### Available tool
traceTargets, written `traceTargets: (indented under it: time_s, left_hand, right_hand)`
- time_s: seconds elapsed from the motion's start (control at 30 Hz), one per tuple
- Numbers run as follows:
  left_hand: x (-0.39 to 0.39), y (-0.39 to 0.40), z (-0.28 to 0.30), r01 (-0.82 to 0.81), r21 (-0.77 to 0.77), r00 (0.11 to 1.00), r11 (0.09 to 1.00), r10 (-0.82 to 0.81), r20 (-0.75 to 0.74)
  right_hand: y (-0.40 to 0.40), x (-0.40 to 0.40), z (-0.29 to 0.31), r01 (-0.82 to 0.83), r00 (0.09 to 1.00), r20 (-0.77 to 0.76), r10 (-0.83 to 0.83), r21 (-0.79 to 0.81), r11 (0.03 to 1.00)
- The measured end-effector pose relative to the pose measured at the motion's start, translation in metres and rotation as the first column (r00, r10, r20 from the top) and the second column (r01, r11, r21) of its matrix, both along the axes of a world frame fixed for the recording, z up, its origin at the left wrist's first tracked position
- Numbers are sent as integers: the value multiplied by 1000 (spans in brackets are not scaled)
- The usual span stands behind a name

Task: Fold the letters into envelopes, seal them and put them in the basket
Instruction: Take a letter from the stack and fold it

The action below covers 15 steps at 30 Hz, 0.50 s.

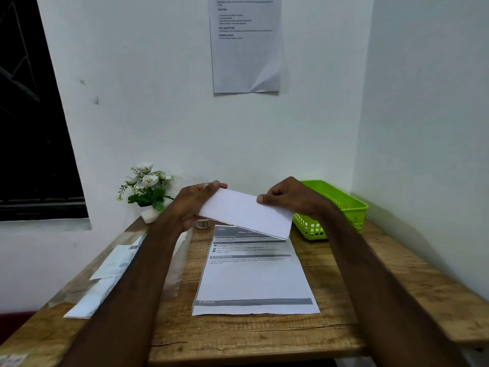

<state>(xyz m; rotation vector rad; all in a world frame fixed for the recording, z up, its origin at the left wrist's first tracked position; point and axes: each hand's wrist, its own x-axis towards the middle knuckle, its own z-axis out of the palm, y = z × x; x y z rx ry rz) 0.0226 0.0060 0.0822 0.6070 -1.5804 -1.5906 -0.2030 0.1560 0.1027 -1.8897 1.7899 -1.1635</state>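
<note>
White paper filled the space between both hands: a folded letter (246,211) was held up above the table (238,337), tilted so its right end dipped lower than its left. The left hand (194,203) gripped the left end, fingers curled over the top edge and the thumb hidden behind or beneath the sheet. The right hand (287,196) pinched the upper right part, its thumb pressed flat on the near face and the other fingers curled behind. Whether the sheet was a folded letter or an envelope could not be told for certain; its near face was blank.

Directly under it, a printed sheet (254,279) lay flat on the wooden table, its top edge partly hidden by the held paper. Left of the left forearm lay a clear plastic pack of white envelopes (111,276), running along the table's left side. A green basket (344,207) stood at the far right corner, just behind the right hand; what it held could not be seen. A small clear object (203,223), too blurred to name, sat beyond the printed sheet. A potted plant (146,189) with white flowers stood at the far left corner against the wall, where a creased notice (246,46) was taped up high.
</note>
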Motion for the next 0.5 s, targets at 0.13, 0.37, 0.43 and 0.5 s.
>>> traceTargets:
  time_s: [0.13, 0.37, 0.43, 0.5]
  left_hand:
    - [11, -15, -4, -61, 62, 997, 996, 58, 46]
    - [11, -31, -20, -145, 64, 947, 987, 119, 299]
    - [9, -31, -27, -152, 19, 899, 988, 130, 418]
    - [4, -29, -34, -154, -18, 856, 988, 142, 496]
  right_hand:
    - [9, -17, 3, 42, 998, 47, -46, 66, 997]
    - [0, -14, -4, 290, 926, -269, -266, 52, 956]
    - [-2, -10, -7, 408, 823, -446, -352, 32, 912]
    - [-4, -8, -10, 478, 742, -536, -403, 2, 878]
